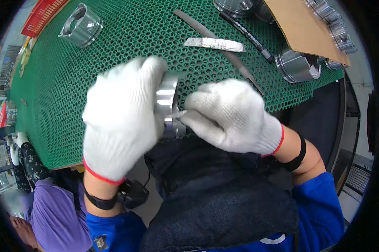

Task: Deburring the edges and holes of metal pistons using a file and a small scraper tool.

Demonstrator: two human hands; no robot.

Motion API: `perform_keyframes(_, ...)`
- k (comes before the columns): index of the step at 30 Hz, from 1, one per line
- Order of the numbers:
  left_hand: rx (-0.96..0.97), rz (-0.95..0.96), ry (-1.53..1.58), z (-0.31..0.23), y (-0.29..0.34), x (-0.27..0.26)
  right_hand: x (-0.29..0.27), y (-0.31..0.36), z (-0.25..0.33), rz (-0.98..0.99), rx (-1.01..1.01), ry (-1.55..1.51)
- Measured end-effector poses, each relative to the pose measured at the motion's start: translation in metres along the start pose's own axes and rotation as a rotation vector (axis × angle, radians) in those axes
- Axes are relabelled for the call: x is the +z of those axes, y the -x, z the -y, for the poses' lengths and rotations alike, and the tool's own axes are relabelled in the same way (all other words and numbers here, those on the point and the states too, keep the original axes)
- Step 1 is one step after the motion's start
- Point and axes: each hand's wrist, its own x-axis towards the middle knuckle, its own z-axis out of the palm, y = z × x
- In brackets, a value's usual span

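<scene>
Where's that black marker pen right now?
In the head view, the black marker pen lies on the green mat, right of centre near the top, between the long grey metal strip and the cardboard.

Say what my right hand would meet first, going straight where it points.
Probably the metal piston in your left hand; the thin pale piece in your right hand overlaps it in view, though depth is unclear.
</scene>
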Motion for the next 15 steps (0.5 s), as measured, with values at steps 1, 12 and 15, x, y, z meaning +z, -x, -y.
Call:
perform_keyframes(1, -0.027, 0.082, 0.046, 0.004, -0.006, 0.0, -0.004, -0.002, 0.001, 0.05, -0.049, 0.134)
perform_keyframes(12, -0.067, 0.353, -0.059, 0.022, -0.035, -0.005, -0.027, -0.019, 0.007, 0.353, -0.247, 0.473)
perform_keyframes(15, 0.069, -0.076, 0.299, 0.043, -0.006, 0.008, -0.043, -0.002, -0.002, 0.663, -0.043, 0.493)
